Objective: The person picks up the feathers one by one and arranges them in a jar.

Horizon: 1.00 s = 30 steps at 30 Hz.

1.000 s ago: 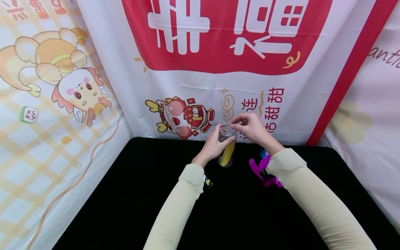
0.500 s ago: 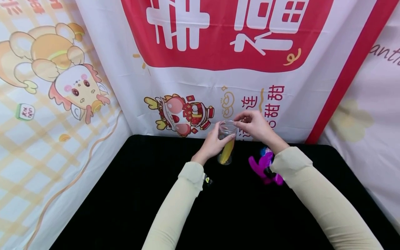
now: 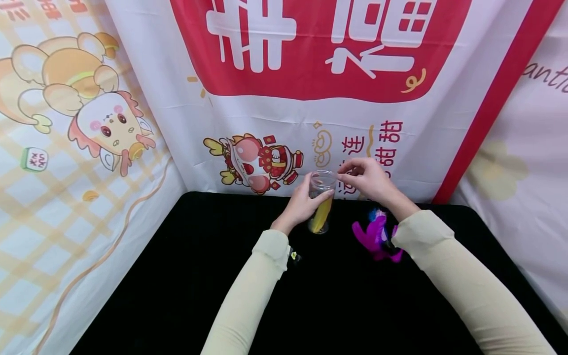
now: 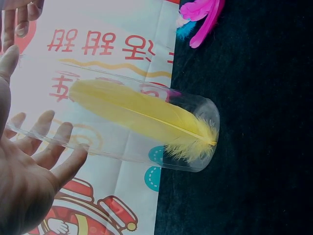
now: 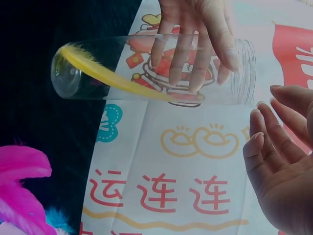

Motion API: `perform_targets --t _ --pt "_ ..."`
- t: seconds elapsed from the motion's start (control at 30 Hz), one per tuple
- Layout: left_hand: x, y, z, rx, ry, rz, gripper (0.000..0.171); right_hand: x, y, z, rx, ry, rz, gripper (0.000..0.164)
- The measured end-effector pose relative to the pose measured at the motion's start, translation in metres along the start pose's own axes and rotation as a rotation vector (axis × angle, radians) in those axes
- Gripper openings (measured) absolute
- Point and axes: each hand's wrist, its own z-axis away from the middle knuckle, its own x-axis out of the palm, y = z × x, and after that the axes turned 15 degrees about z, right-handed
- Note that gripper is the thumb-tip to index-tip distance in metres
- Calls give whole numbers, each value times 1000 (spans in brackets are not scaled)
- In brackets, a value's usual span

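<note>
A clear jar [image 3: 323, 181] has a long yellow feather [image 3: 321, 217] inside, its fluffy base at the jar's bottom, as the left wrist view shows. My left hand [image 3: 302, 201] grips the jar from the left, thumb on the near side and fingers behind the glass. Whether the bottom rests on the black table, I cannot tell. Just right of the jar's rim is my right hand [image 3: 366, 178], fingers loosely bent. In the right wrist view, nothing shows in this hand [image 5: 283, 161]; its fingertips sit close by the mouth of the jar [image 5: 122, 88].
Magenta feathers [image 3: 377, 236] with a bit of blue lie on the black table [image 3: 213, 276], by the right sleeve. A small black object with a yellow patch [image 3: 295, 256] shows beside the left cuff. A printed cloth [image 3: 266, 118] hangs right behind the table.
My right hand has shifted slightly right, from the jar's rim to just beside it. The left hand keeps its grip on the jar, and the yellow feather stays inside.
</note>
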Motion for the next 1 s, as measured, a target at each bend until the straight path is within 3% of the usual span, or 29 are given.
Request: perform_targets --t 0.43,1.0 --pt "2 1 1 27 29 -32 80 -4 6 9 63 -8 10 17" --pt "2 0 0 8 24 -28 81 1 28 20 44 -43 4 18"
